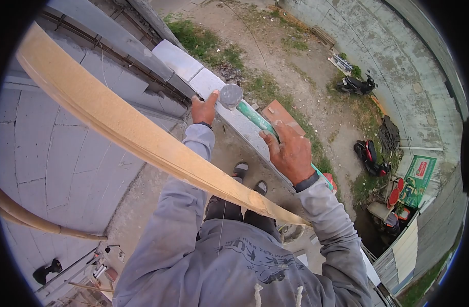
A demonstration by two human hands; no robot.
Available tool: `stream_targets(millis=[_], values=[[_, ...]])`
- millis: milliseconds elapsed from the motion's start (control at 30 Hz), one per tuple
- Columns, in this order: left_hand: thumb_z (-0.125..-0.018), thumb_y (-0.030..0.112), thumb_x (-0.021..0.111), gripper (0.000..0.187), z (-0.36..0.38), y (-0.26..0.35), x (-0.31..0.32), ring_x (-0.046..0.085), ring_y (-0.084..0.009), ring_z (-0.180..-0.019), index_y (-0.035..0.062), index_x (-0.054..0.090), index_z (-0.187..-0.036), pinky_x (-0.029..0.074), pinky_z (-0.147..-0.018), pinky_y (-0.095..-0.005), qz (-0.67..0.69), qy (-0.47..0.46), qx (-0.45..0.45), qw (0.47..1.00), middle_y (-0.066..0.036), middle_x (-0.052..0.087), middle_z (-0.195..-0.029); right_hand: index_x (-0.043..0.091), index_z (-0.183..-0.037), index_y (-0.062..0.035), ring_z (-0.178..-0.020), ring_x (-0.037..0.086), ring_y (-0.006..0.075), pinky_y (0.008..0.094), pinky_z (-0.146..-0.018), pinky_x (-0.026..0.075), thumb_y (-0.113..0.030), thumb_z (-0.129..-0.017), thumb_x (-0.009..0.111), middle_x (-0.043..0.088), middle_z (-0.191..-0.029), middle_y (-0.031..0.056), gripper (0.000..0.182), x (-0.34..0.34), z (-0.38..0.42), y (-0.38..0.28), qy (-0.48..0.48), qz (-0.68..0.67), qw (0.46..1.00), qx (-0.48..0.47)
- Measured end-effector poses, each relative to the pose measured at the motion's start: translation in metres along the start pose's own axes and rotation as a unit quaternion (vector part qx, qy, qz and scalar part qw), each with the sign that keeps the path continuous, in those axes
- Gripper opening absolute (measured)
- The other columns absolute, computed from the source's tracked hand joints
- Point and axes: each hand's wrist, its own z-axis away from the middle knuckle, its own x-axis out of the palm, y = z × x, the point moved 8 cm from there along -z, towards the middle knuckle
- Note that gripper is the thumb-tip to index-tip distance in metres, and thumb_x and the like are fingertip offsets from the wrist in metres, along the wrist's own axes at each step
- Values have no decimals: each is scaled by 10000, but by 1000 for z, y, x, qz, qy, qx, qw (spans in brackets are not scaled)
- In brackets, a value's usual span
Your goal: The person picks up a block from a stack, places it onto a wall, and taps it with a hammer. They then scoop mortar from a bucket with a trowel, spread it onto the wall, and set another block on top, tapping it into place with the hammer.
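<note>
My left hand (204, 109) is at the near edge of a row of pale wall blocks (206, 82), thumb and a finger spread apart against it. Just right of its thumb, a round grey disc-shaped piece (231, 96) sits on the wall top. A worn green bar (256, 118) extends from beside the disc along the wall and under my right hand (291, 151). The right hand's fingers and thumb curl over this bar. Whether disc and bar are one tool cannot be made out.
A long curved-looking wooden board (137, 138) crosses close in front of my body. A grey beam (119, 43) meets the wall at upper left. Beyond the wall, the ground lies lower, with motorcycles (358, 84), a reddish-brown panel (283, 115) and a green banner (419, 179).
</note>
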Motion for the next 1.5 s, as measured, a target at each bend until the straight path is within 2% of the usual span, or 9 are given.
stream_targets(millis=[233,300,333,433,533,767,1000,1300,1500], values=[[-695,395,709,807,6,6,2,530,-345,-1065,-187,404,-1163,389,-919,-340,12,-6,1,1000,-299,527,-1138,528,-954,-67,-613,605,331,430,-506,472,-314,-838,577,597,-741,156,277,24,9,16,-62,87,994,33],[-714,382,698,791,-2,6,0,599,-241,-813,-97,365,-1248,500,-563,-352,-7,11,62,998,-187,575,-1001,528,-953,-70,-611,606,329,429,-508,474,-311,-838,577,598,-739,157,271,27,4,22,-79,95,991,48],[-714,382,698,791,-1,1,-1,599,-241,-813,-97,365,-1248,500,-563,-352,-11,8,57,998,-187,575,-1001,532,-952,-70,-613,606,330,428,-508,473,-311,-836,579,598,-738,158,272,26,7,22,-71,80,993,48],[-716,390,694,795,2,1,1,599,-246,-812,-99,367,-1251,500,-564,-351,-15,-4,16,1000,-193,571,-1021,542,-952,-70,-616,606,332,427,-507,472,-313,-832,585,598,-738,157,274,10,11,15,-36,49,997,43],[-682,413,716,819,6,4,0,520,-345,-1067,-187,418,-1152,386,-919,-339,10,11,15,1000,-292,526,-1139,551,-949,-70,-612,602,336,427,-505,470,-318,-827,592,597,-738,157,280,-10,13,5,13,16,999,25],[-691,429,703,862,-3,-4,3,500,-367,-1092,-211,384,-1172,372,-936,-341,-1,-2,22,1000,-309,506,-1159,559,-964,-60,-594,594,337,423,-494,461,-324,-824,598,599,-724,155,301,12,29,35,-48,82,994,58],[-691,449,693,871,0,4,1,483,-372,-1121,-217,392,-1164,355,-957,-339,-10,16,38,999,-319,488,-1185,565,-984,-61,-593,596,329,422,-486,460,-341,-826,594,593,-707,150,324,-25,33,20,38,20,998,40],[-710,424,696,808,-6,7,4,535,-343,-1055,-212,428,-1129,393,-913,-336,29,4,99,995,-285,543,-1128,547,-966,-62,-617,605,336,436,-503,461,-370,-837,570,606,-706,161,335,-13,51,48,-71,79,990,94],[-714,472,687,874,-6,12,0,528,-332,-1061,-228,402,-1154,396,-909,-329,-67,22,69,995,-279,527,-1155,572,-888,-62,-615,595,354,450,-530,458,-360,-829,583,604,-663,151,304,-113,101,52,105,68,988,96]])
